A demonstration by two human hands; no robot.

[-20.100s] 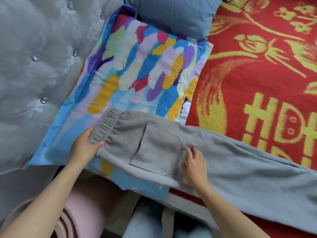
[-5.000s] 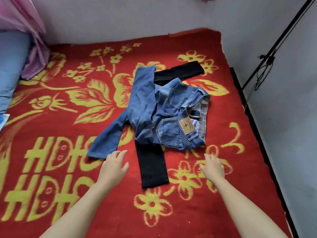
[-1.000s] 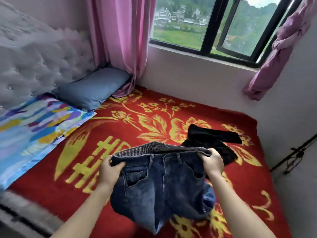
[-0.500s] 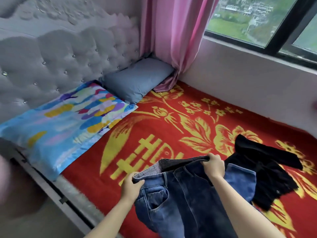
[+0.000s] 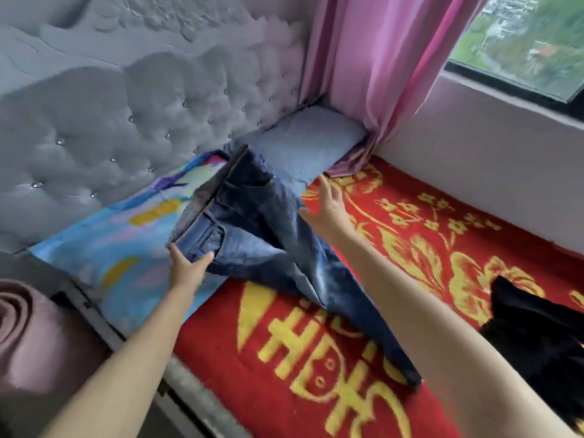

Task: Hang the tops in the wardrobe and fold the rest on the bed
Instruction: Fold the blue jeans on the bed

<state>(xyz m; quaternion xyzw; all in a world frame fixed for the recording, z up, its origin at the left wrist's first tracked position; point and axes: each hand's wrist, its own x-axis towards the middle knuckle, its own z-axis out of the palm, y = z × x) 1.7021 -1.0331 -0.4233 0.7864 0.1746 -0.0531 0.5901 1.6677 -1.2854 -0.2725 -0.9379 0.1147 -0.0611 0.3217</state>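
denim jeans (image 5: pixel 252 235) in left hand (image 5: pixel 186 270), right hand (image 5: pixel 328 207) spread

- Setting: a bedroom in a home.
- The bed (image 5: pixel 186 382) fills the view from 3 to 7 o'clock and is spread with a red blanket (image 5: pixel 316 358) patterned in yellow flowers.
- A grey tufted headboard (image 5: pixel 126 121) with studded buttons stands at 10 o'clock.
- Two pillows lie at its foot: a multicoloured pillow (image 5: pixel 104 248) at 9 o'clock and a blue-grey pillow (image 5: pixel 309 137) at 12 o'clock.
- A pink curtain (image 5: pixel 373 58) at 1 o'clock hangs beside a dark-framed window (image 5: pixel 521 39) at 2 o'clock.
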